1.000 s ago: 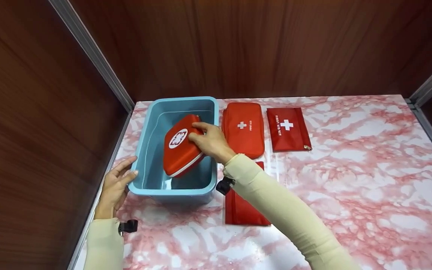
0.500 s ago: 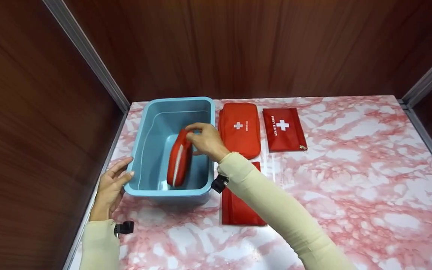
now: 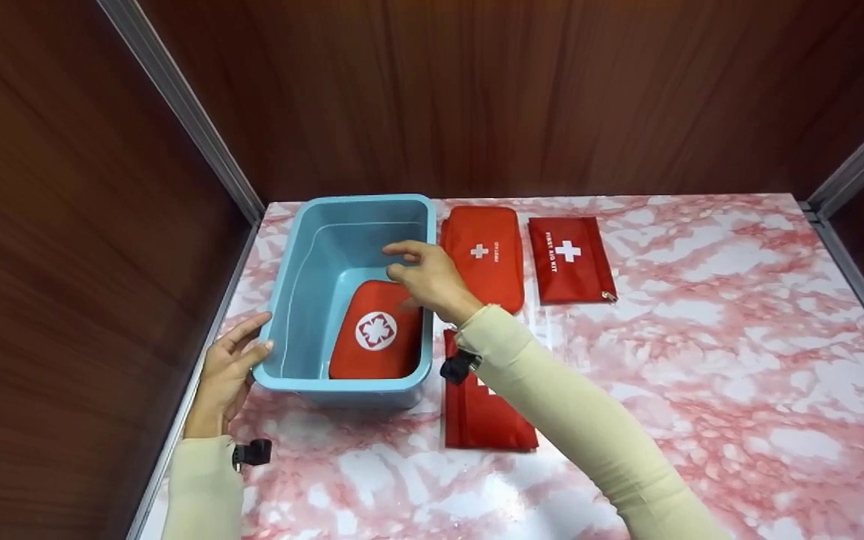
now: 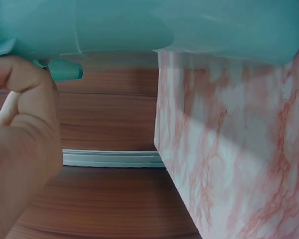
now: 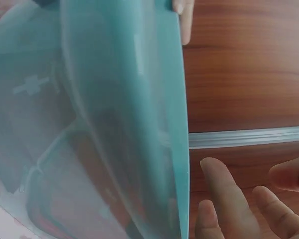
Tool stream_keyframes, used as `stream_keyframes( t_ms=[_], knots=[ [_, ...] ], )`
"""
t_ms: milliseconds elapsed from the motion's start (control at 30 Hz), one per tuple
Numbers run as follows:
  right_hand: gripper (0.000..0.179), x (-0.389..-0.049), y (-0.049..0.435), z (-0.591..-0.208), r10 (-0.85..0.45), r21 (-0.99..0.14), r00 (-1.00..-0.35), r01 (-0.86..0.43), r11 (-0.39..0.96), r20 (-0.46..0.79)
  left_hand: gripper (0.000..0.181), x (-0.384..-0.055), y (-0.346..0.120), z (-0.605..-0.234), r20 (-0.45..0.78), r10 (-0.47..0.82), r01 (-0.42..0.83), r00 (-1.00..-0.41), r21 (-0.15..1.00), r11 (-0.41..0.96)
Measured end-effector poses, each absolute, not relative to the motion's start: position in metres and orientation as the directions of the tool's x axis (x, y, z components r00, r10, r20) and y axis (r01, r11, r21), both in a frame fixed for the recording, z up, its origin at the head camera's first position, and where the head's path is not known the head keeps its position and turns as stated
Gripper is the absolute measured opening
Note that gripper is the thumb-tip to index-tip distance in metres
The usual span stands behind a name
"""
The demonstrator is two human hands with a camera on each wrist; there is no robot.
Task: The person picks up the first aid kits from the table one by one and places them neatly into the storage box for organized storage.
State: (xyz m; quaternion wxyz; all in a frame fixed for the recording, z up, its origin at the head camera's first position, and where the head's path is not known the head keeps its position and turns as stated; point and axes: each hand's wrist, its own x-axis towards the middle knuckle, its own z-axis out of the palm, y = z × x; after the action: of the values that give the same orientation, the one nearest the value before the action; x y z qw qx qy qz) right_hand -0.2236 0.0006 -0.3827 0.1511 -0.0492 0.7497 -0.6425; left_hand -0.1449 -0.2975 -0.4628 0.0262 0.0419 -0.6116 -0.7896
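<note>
A light blue plastic bin (image 3: 357, 384) stands at the table's left. My left hand (image 3: 226, 371) grips its left rim, with thumb and fingers at the edge; the left wrist view shows the fingers of that hand (image 4: 27, 104) bent at the rim. On the bin's floor lies a red first aid case (image 3: 372, 352) with a white round emblem facing up. Over the bin's right side hovers my right hand (image 3: 432, 281), holding nothing. Its fingers (image 5: 229, 199) are spread apart in the right wrist view. The bin's right wall partly hides the case.
Right of the bin lies a red first aid pouch (image 3: 488, 277) with a white cross. Farther right is a flat dark red pouch (image 3: 573, 262). Another red pouch (image 3: 488, 420) lies nearer, partly under my right forearm. Wood panels (image 3: 477, 97) enclose the marbled table (image 3: 739, 360).
My right hand has lowered the red first aid case into the bin, turning it, and let go of it. The case now lies flat inside. My left hand stays at the rim.
</note>
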Motion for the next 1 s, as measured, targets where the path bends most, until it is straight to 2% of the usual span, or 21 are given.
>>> stream_keyframes(
  t_ms=[367,733,1000],
  knots=[
    [0.043,-0.223,0.019,-0.383,-0.316,-0.991,-0.941,0.092,0.099,-0.119,0.040,-0.145,-0.297,-0.465,-0.017,-0.094,0.009,-0.995,0.964,-0.267],
    [0.043,-0.215,0.042,-0.391,-0.337,-0.995,-0.939,0.039,0.089,-0.066,0.041,-0.149,-0.293,-0.470,-0.094,-0.218,-0.046,-0.971,0.976,-0.215],
    [0.042,-0.210,0.064,-0.397,-0.348,-0.999,-0.937,0.020,0.037,-0.032,0.040,-0.148,-0.299,-0.467,-0.072,-0.106,-0.038,-0.992,0.955,-0.293]
  ],
)
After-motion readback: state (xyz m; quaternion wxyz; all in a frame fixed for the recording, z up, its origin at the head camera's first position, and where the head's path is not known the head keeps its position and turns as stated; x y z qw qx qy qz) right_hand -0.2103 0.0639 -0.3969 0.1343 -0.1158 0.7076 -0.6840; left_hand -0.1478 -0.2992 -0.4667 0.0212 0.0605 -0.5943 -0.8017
